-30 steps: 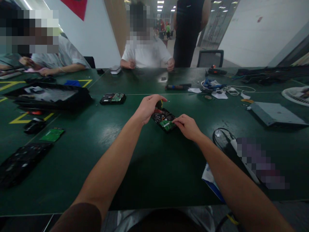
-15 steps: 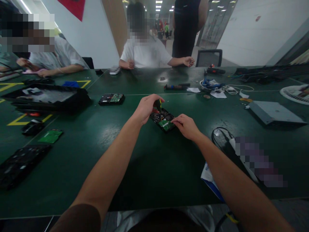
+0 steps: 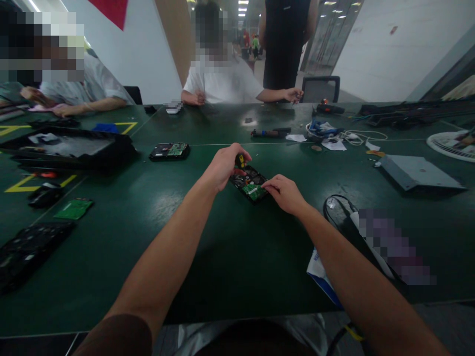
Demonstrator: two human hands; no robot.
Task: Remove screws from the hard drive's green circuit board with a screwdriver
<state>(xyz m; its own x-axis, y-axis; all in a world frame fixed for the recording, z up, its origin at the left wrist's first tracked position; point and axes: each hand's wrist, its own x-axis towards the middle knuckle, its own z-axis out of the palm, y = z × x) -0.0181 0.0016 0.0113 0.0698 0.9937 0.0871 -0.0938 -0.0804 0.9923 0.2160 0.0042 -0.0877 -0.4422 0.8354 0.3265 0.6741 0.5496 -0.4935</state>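
Note:
On the green table in front of me lies a black hard drive (image 3: 254, 193) with a green circuit board at its near end. My left hand (image 3: 227, 165) is closed around a short screwdriver (image 3: 241, 160) with a yellow and black handle, held above the far end of the drive; its tip is hard to make out. With thumb and fingertips together, my right hand (image 3: 284, 192) grips the drive's right edge near the board.
A second drive (image 3: 169, 151) sits beyond my left arm. Leftward are a black tray (image 3: 70, 146), a loose circuit board (image 3: 74, 209) and a black casing (image 3: 31, 252). A grey metal box (image 3: 417, 172) and cables (image 3: 326, 129) lie to the right. Two people sit opposite.
The screwdriver handle has turned a little in my left hand, showing more yellow. My right hand stays on the drive's edge. The view has shifted slightly.

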